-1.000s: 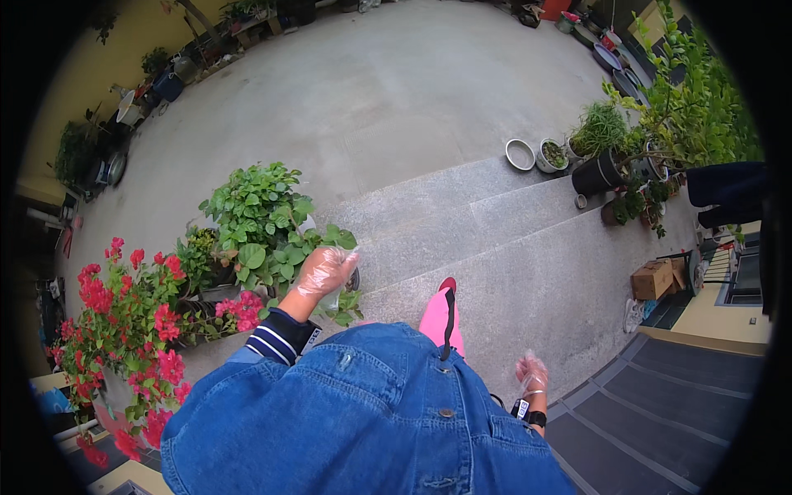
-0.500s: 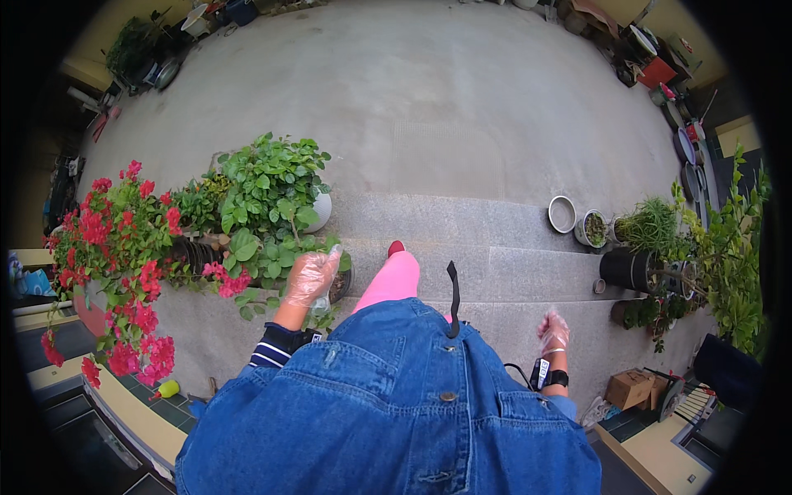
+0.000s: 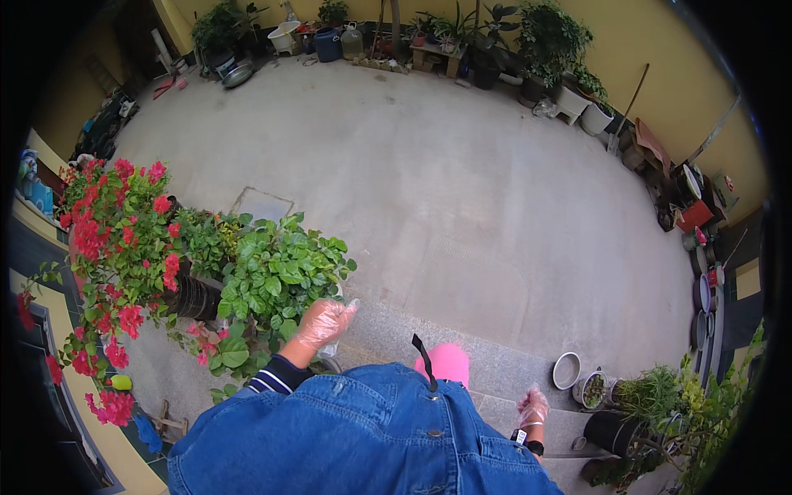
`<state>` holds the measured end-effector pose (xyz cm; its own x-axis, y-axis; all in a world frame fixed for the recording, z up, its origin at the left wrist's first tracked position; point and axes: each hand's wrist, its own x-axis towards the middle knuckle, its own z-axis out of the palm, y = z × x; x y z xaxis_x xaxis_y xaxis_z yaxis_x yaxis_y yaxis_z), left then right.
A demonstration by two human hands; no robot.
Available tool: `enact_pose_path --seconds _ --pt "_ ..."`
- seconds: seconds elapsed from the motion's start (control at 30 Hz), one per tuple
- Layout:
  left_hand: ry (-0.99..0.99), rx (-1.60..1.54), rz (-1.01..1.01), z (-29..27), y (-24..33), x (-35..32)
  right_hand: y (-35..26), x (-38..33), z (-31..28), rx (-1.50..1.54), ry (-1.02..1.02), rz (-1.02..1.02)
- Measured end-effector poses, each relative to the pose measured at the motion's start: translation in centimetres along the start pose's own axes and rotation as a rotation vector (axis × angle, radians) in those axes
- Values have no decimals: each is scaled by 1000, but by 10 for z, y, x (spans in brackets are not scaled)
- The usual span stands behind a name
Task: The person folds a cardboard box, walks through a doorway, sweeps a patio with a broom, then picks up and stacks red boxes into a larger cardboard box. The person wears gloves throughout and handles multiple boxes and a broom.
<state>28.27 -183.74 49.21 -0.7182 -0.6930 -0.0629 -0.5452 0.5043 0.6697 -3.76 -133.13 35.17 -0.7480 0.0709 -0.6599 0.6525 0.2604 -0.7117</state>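
Note:
Both my hands wear thin clear plastic gloves. My left hand [image 3: 324, 323] is closed in a fist at the right edge of a leafy green potted plant [image 3: 285, 268]; whether its fingers hold anything is hidden. Loose whitish film shows just below that fist. Out to the right, over the grey steps [image 3: 495, 410], my right hand [image 3: 533, 406] has its fingers curled, and nothing shows in them. A pink trouser leg [image 3: 445, 363] reaches forward below my blue denim garment [image 3: 363, 429].
Red-pink flowers [image 3: 91, 235] spread at the left. By the right side of the steps stand a pale round bowl [image 3: 566, 371], a small planter [image 3: 592, 389] and a black pot [image 3: 609, 431]. Concrete yard [image 3: 396, 165] stretches ahead to potted plants [image 3: 544, 41] along a yellow wall [image 3: 660, 49].
The view has tipped up and turned, bringing the far wall and its plants into sight. My leg has come forward on the steps. Both hands keep their closed shape.

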Motion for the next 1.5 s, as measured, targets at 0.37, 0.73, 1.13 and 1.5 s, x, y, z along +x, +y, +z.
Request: enact_pose_path --seconds 0.37,0.73,1.13,1.5 --pt "270 -50 -140 65 -84 168 -101 223 203 -150 -18 132" --pt "101 -261 -751 -30 -137 156 -237 372 562 -392 -168 104" --pt "419 -285 -659 -146 -289 463 -321 381 1075 -494 -884 6" --pt "973 -653 -945 -156 -372 729 -507 349 1515 -798 -1142 -264"
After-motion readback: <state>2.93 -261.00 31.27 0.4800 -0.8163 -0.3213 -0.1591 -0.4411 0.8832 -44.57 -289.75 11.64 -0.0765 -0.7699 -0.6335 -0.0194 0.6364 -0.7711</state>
